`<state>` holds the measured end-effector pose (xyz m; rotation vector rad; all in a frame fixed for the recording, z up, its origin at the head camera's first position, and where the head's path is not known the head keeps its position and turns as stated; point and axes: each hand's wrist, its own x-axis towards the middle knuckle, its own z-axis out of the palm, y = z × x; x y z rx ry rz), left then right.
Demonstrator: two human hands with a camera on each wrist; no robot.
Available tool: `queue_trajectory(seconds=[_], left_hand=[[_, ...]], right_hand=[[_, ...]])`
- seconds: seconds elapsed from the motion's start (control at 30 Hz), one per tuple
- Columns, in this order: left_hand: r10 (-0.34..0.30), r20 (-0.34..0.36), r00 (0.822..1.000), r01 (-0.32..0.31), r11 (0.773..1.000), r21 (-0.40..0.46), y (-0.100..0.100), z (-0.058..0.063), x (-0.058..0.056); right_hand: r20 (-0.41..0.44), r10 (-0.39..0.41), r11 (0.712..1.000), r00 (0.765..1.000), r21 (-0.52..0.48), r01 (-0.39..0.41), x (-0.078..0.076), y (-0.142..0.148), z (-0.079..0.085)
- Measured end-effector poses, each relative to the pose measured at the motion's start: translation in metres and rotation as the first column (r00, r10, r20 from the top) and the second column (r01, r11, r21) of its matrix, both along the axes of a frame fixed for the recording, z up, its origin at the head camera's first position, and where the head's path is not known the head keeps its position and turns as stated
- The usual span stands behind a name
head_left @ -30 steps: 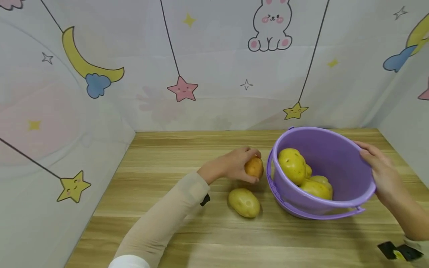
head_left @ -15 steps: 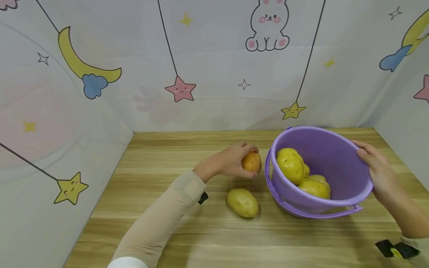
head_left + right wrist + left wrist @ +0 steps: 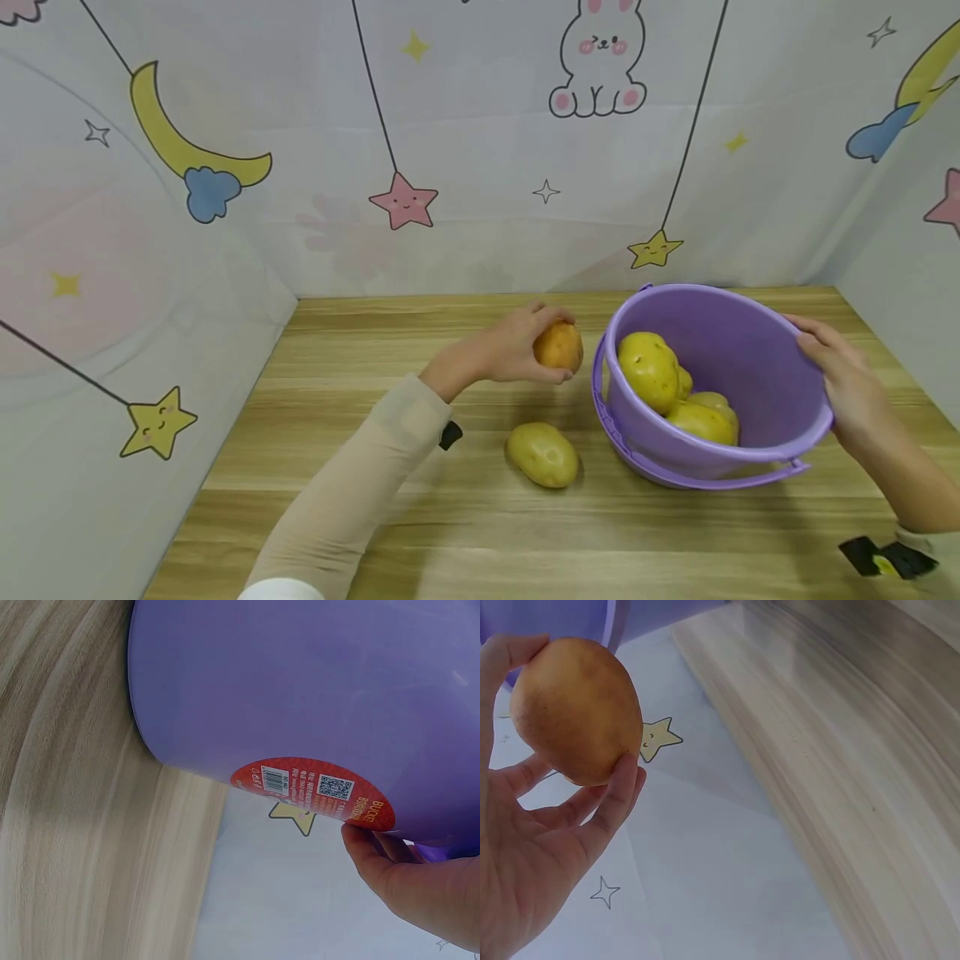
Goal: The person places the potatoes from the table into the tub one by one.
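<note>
A brownish-orange potato [image 3: 559,347] is gripped between the thumb and fingers of my left hand [image 3: 512,346], left of the bucket. In the left wrist view the same potato [image 3: 581,712] shows its smooth skin above the palm. My right hand [image 3: 855,387] holds the rim of the purple bucket [image 3: 765,358] at its right side; the bucket leans toward the left. Several yellow potatoes [image 3: 651,372] lie inside it. On the table in front of my left hand lies another yellow potato [image 3: 543,455]. The right wrist view shows fingers [image 3: 367,851] beside the bucket's red label [image 3: 322,791].
The bucket's purple handle [image 3: 705,482] hangs down along its front and left. A wood-grain table [image 3: 360,350] carries everything. White cloth [image 3: 465,125] printed with stars, moons and a rabbit stands behind the table and along both sides.
My left hand has lifted the brownish potato slightly and drawn it a little to the left, away from the bucket. The right hand and bucket stay nearly in place.
</note>
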<state>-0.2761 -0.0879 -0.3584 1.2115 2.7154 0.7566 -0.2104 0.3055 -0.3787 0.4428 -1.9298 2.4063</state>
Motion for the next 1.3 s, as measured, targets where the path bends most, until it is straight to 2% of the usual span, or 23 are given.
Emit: queue_trajectory(seconds=[0.4, 0.67, 0.9, 1.3], left_hand=[[0.054, 0.017, 0.998, -0.054, 0.997, 0.048, -0.003, 0.024, 0.005], [0.061, -0.009, 0.998, -0.060, 0.997, 0.055, 0.000, 0.038, 0.008], [0.035, -0.066, 0.997, -0.028, 0.995, 0.097, 0.006, 0.047, 0.012], [-0.064, -0.155, 0.986, 0.088, 0.985, 0.150, 0.025, 0.062, 0.023]], right_hand=[[-0.002, -0.003, 1.000, 1.000, 0.008, 0.003, 0.000, 0.001, 0.000], [0.000, -0.007, 1.000, 1.000, 0.011, 0.007, 0.000, 0.000, 0.000], [-0.011, -0.006, 1.000, 1.000, 0.014, 0.006, 0.000, -0.001, 0.001], [-0.018, -0.002, 1.000, 1.000, 0.007, 0.002, -0.001, -0.001, 0.000]])
